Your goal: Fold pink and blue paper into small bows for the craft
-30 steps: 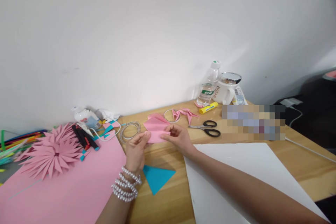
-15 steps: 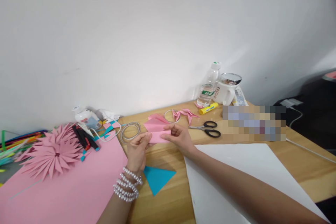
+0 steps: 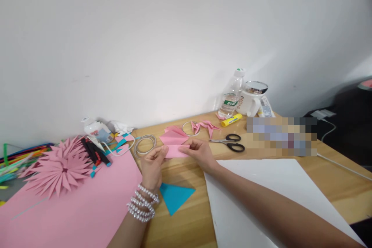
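Between my two hands is a small folded piece of pink paper, held flat just above the wooden table. My left hand pinches its left end between thumb and fingers, and several strands of pearl beads circle that wrist. At the right end, my right hand grips the paper the same way. Right behind it lies a pink pleated paper fan. A blue paper triangle rests on the table nearer to me.
Scissors lie right of my hands, a yellow glue stick behind them. A water bottle and a white mug stand by the wall. Pink sheet and pink paper flower are left; a white board is right.
My right fingers have shifted slightly along the pink paper's edge, and the paper looks a little more level. Both hands keep their hold.
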`<state>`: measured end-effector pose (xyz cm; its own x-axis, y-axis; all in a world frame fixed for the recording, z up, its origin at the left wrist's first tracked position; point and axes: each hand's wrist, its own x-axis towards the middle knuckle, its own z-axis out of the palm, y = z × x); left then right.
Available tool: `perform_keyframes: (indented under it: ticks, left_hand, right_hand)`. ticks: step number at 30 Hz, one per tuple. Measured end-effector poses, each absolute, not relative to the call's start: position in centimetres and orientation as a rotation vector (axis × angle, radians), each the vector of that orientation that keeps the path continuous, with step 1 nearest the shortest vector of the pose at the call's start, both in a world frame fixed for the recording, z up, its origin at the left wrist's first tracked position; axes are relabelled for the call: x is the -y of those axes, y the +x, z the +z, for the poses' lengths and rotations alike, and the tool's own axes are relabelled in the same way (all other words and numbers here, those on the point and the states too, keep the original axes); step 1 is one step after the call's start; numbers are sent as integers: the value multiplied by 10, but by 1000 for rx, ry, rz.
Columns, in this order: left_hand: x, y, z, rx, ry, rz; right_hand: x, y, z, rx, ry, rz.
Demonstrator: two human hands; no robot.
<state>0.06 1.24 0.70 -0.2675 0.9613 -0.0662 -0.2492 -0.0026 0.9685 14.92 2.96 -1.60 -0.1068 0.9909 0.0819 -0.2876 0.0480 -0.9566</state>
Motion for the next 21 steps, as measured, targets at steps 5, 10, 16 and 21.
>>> perform_keyframes:
  ticks: [5, 10, 16, 21]
  left_hand:
    - [-13, -2, 6, -1260, 879, 1485]
    - [-13, -5, 9, -1324, 1073, 1373]
    - [-9, -3, 17, -1331, 1203, 1236]
    - [-8, -2, 18, -1427, 1350, 1210]
  right_hand:
    - [-31, 150, -18, 1147, -881, 1345]
    - [-32, 152, -19, 1186, -884, 1289]
    - [-29, 150, -24, 1288, -844, 1205]
    - [-27, 150, -23, 1331, -845, 1165]
